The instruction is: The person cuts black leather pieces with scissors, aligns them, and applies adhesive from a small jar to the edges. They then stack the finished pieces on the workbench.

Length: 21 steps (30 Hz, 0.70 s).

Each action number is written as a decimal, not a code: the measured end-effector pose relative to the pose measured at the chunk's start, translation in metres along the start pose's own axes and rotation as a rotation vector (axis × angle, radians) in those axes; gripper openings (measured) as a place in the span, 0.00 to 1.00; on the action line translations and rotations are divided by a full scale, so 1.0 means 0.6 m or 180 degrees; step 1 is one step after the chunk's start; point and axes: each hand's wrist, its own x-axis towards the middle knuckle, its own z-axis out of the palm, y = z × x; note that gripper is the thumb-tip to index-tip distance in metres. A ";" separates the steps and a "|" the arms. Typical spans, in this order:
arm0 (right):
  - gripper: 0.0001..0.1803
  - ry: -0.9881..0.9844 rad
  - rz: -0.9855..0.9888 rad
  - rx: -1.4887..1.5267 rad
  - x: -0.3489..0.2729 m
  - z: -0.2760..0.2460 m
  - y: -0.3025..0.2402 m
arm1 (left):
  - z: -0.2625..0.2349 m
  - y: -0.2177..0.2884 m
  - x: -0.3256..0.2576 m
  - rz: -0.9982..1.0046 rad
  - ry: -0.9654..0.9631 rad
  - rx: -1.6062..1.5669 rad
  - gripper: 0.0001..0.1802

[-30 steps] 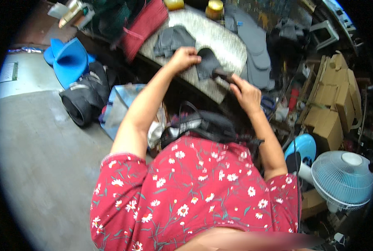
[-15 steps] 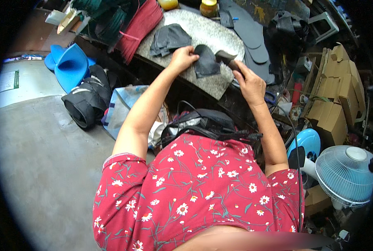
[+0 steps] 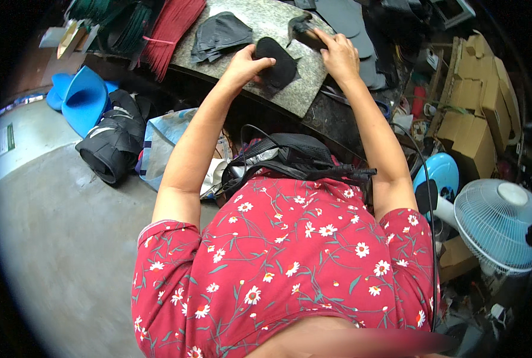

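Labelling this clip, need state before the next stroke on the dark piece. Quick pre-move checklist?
1. Left hand pins the dark oval piece on the stone slab: ok.
2. Right hand grips the dark brush-like tool: ok; what the tool is: cannot tell.
3. Tool touching the piece: cannot tell, it sits near the upper edge.
4. Piece fully on the slab: ok.
5. Stack of dark pieces apart from the work: ok.
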 end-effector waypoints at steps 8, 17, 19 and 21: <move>0.12 0.0529 -0.0121 0.0679 -0.163 -0.071 0.064 | 0.035 -0.009 0.008 0.0949 0.0175 0.0999 0.32; 0.20 -0.0515 0.0468 -0.0464 -0.264 -0.109 0.104 | 0.051 0.049 -0.031 -0.0084 -0.0499 -0.0720 0.16; 0.20 -0.0696 0.0377 -0.0208 -0.262 -0.124 0.106 | 0.055 0.056 -0.034 -0.0190 -0.0511 -0.1235 0.17; 0.20 -0.0889 0.0499 0.0030 -0.263 -0.138 0.106 | 0.054 0.058 -0.037 -0.0191 -0.0466 -0.1491 0.17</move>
